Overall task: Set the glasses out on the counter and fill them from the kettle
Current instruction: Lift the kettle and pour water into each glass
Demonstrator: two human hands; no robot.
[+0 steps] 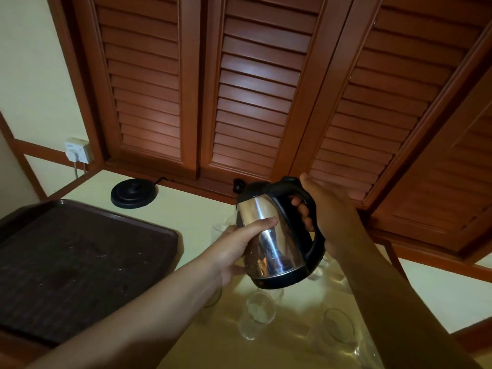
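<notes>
A steel kettle (269, 243) with a black handle, lid and base hangs tilted above the cream counter (191, 209), its spout to the left. My right hand (327, 217) grips the handle. My left hand (234, 249) cups the steel body, thumb laid across its side. Several clear glasses stand on the counter below. One glass (259, 315) is just under the kettle and another glass (339, 326) stands to its right. A third glass (219, 227) shows near the spout, partly hidden by my left hand. I cannot see water pouring.
A dark brown tray (80, 257) lies on the counter at the left. The kettle's black round base (133, 193) sits at the back, its cord running to a wall socket (77, 151). Wooden louvred shutters (255, 89) rise behind the counter.
</notes>
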